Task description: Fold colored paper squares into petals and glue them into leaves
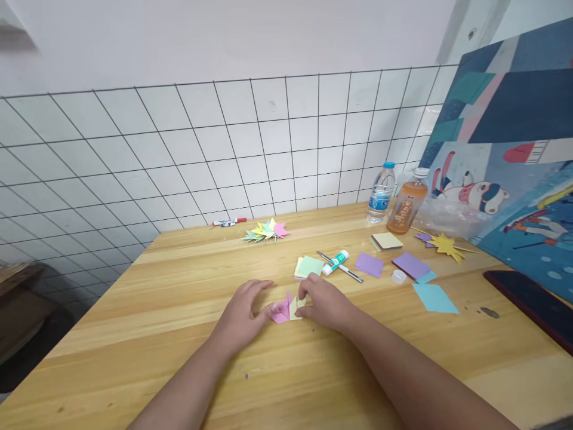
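On the desk (152, 298), the right hand (329, 300) pinches with its fingers a yellow folded paper (293, 308) adjoining the pink folded paper (281, 312), which the left hand (242, 310) touches, fingers spread, while behind lie green paper (312, 266) and a glue stick (335, 263), label unreadable.

Markings: we find none legible. Bottle of orange drink (406, 206): white lettering (404, 209), which we cannot decipher. Water bottle (381, 194), blue label (379, 202); glue stick (335, 263), green label (336, 261): print too small.
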